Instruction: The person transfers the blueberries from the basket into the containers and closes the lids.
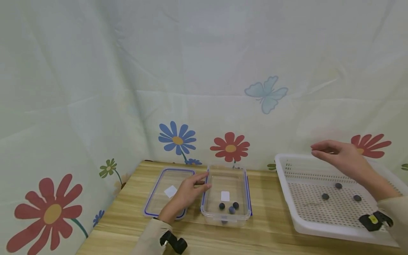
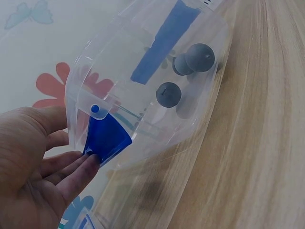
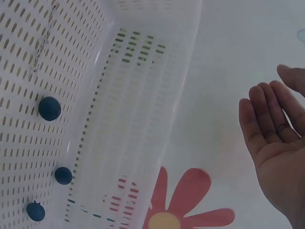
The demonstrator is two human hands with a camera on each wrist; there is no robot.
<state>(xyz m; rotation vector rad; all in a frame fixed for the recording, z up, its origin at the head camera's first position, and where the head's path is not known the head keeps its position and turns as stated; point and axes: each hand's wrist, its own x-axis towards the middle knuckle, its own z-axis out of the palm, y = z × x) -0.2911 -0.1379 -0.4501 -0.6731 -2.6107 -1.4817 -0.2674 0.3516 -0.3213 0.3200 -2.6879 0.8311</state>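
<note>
The left sleeve (image 1: 147, 238) is lying nearest the camera, and past it the left hand (image 1: 188, 193) is touching the left side of the clear box (image 1: 226, 182) by its blue latch (image 2: 107, 136), fingers loosely spread, probably steadying it best with light pressure. Over the white basket (image 1: 299, 223) at right, the right hand (image 1: 345, 159) is hovering empty, its fingers slightly bent; three blueberries (image 1: 338, 186) are sitting in the basket and others are resting in the box's near end, so soft, single pinches would be suiting them
</note>
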